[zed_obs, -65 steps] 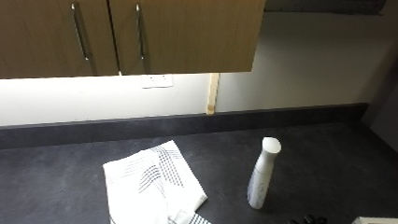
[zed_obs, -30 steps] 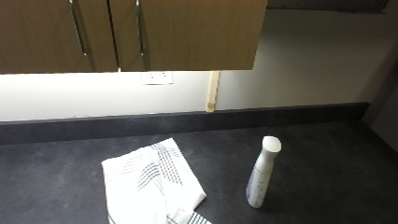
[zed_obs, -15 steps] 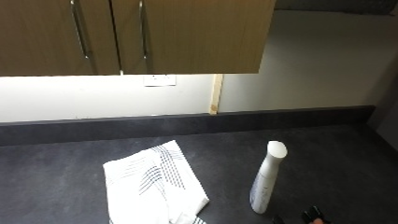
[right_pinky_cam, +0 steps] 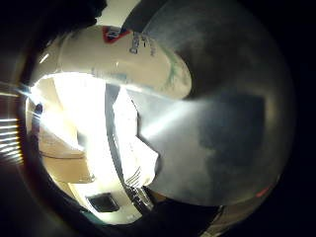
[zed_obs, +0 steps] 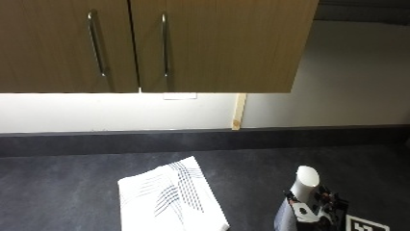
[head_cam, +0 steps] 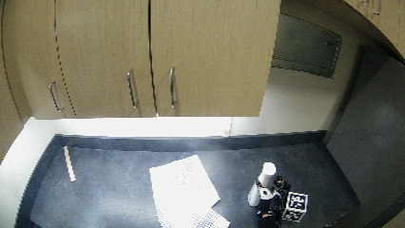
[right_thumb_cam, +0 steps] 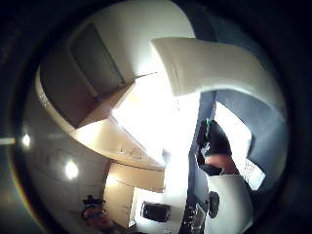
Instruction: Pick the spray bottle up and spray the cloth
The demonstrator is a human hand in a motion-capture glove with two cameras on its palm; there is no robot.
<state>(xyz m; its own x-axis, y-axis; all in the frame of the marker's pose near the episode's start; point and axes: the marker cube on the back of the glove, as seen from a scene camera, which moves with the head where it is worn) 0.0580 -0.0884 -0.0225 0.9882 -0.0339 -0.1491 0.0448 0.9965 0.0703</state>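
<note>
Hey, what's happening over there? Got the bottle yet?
Right hand at the spray bottle, grip unclear. Bottle upright on counter. Cloth flat beside it. Nothing between.

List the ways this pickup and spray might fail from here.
1. The spray bottle stands upright, tall and narrow, on the dark counter; the gloved right hand is right at its lower body, and a nudge there might tip it.
2. Whether the fingers have closed is not visible, so lifting now may let it slip.
3. The cloth lies apart to the side; spray may land on the counter unless the nozzle points that way.
</note>
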